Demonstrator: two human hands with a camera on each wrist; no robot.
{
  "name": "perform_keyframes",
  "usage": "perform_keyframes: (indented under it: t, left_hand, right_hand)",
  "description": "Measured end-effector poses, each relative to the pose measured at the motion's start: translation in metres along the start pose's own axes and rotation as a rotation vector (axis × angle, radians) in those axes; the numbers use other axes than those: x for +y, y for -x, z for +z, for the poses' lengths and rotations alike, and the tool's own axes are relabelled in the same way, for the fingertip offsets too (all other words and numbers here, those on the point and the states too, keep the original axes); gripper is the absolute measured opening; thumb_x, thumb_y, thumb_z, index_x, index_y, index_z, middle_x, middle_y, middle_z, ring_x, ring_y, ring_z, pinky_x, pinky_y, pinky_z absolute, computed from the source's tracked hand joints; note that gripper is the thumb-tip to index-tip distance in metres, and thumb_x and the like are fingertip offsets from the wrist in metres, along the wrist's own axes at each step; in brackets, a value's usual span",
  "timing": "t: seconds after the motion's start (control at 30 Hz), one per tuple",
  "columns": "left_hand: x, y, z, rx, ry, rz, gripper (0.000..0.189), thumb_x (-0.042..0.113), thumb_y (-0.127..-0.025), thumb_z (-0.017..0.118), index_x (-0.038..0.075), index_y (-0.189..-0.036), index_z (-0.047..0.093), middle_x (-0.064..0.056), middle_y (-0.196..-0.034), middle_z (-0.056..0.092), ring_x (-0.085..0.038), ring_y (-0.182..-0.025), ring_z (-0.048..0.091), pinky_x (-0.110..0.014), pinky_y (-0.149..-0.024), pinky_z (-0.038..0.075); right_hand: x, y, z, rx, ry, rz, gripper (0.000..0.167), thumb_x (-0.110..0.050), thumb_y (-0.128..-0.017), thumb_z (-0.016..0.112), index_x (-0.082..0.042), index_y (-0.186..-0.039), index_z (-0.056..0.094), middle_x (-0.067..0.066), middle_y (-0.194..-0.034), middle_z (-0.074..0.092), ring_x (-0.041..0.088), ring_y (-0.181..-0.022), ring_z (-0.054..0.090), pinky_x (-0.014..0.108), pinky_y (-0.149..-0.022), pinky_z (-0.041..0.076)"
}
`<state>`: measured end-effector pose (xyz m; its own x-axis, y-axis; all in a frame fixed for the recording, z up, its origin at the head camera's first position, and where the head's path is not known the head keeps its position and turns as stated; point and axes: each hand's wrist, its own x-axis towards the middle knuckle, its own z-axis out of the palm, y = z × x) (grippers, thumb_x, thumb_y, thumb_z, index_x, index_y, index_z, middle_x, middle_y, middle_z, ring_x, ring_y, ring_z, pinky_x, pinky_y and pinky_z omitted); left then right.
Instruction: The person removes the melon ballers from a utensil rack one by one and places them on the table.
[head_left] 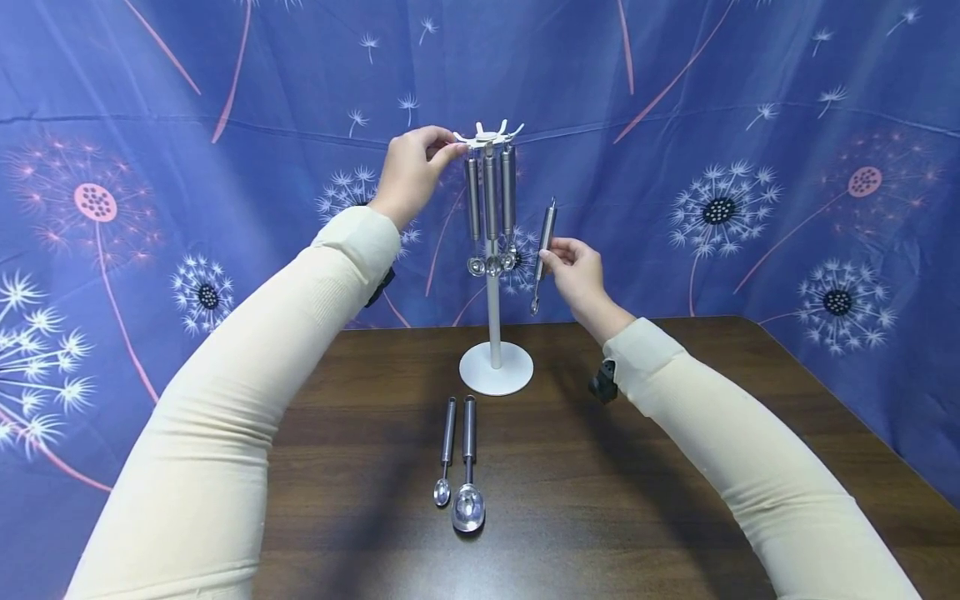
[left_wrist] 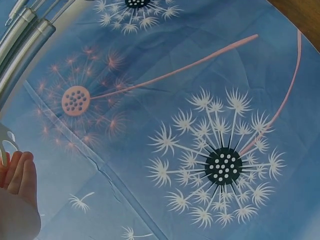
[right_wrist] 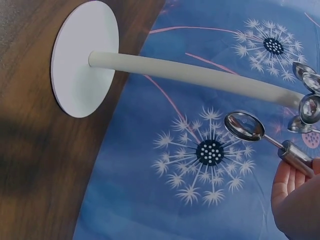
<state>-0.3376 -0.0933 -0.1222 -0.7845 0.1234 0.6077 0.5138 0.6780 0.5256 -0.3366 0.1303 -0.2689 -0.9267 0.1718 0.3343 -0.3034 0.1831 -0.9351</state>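
Two metal spoons (head_left: 469,433) lie near on the bench (head_left: 570,500); at least three hanging spoons (head_left: 491,196) dangle from one white stand (head_left: 494,317), far. The right hand (head_left: 579,271), its grip narrow, pinches one slim spoon (head_left: 546,237), shiny silver, bowl down, right of the stand; the left hand (head_left: 414,171) pinches the stand's top.

Head view moderately bright, sharp. Soft-edged shadows cross the worktop (head_left: 600,533) from near its far edge; diffuse sheen between them. Wrist views hazier; in the right, highlights mark the held spoon (right_wrist: 244,134) and the white stand (right_wrist: 190,72) appears bowed.
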Motion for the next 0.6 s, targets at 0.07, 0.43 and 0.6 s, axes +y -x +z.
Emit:
perform_keyframes:
  t: [0.07, 0.43, 0.6]
  left_hand:
    - [0.001, 0.001, -0.001, -0.002, -0.01, 0.008, 0.032, 0.038, -0.095, 0.059, 0.013, -0.114, 0.069, -0.002, -0.112, 0.071, -0.005, -0.092, 0.06, -0.017, -0.081, 0.043]
    - [0.002, 0.001, -0.004, -0.034, -0.047, 0.025, 0.034, 0.039, -0.098, 0.054, 0.014, -0.115, 0.069, -0.003, -0.111, 0.069, -0.01, -0.085, 0.05, -0.02, -0.078, 0.04]
    - [0.002, 0.0, -0.005, -0.048, -0.069, 0.031, 0.035, 0.04, -0.098, 0.053, 0.015, -0.116, 0.069, 0.0, -0.113, 0.068, -0.009, -0.087, 0.052, -0.02, -0.08, 0.041]
  right_hand:
    - [0.001, 0.002, 0.0, -0.002, -0.004, 0.012, 0.032, -0.015, -0.096, 0.062, 0.001, -0.123, 0.06, 0.0, -0.098, 0.063, 0.005, -0.08, 0.058, 0.026, -0.084, 0.052]
    - [0.008, 0.014, 0.004, -0.029, -0.009, 0.083, 0.033, -0.015, -0.095, 0.063, 0.001, -0.124, 0.06, 0.001, -0.098, 0.063, 0.007, -0.081, 0.06, 0.034, -0.091, 0.053]
    - [0.011, 0.019, 0.004, -0.035, -0.022, 0.088, 0.031, -0.012, -0.095, 0.062, 0.003, -0.122, 0.06, 0.007, -0.101, 0.064, 0.011, -0.081, 0.061, 0.038, -0.093, 0.053]
